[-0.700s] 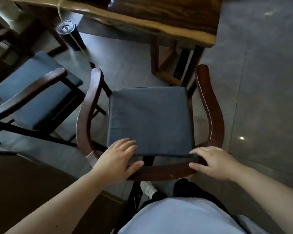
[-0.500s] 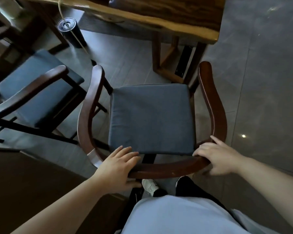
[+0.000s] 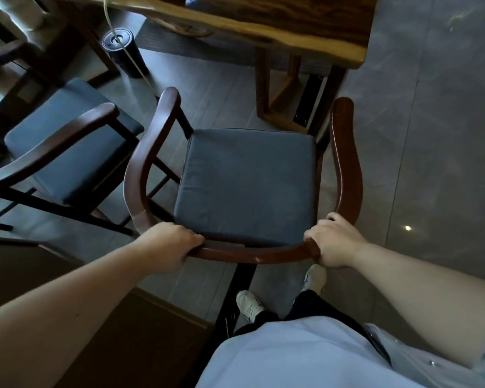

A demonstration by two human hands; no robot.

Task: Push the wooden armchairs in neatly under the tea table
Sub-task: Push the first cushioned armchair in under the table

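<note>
Floor (image 3: 431, 135): grey tile all round, with one small bright glint of light off to the right.
Bench (image 3: 263, 21): the tea table, a thick slab of dark, streaky wood with a pale raw edge, filling the top of the view; its near leg (image 3: 263, 88) stands on the tile just beyond the chair.
Armchair (image 3: 247, 186): right in front of the person, out from under the bench, its seat entirely clear of the slab; the curved dark-red rail runs round the back and forward into both arms, whose tips reach the bench's leg frame and stop short of the slab's edge.
Second armchair (image 3: 59, 147): to the left, turned at an angle, also out on the floor, just beside the first one.
Cushion (image 3: 247, 189): dark blue-grey, square, lying flat on the seat of the near chair.
Left hand (image 3: 168, 247): at the left bend of the back rail, fingers curled down over the wood, closed around it.
Right hand (image 3: 331, 242): at the right bend of the same rail, fingers wrapped tight, thumb side towards the cushion.
Black cylinder (image 3: 122, 54): standing on the floor by the bench's far leg, with a thin pale cord running past its top.
Shoes (image 3: 248, 303): white, planted on the tile just behind the chair.
</note>
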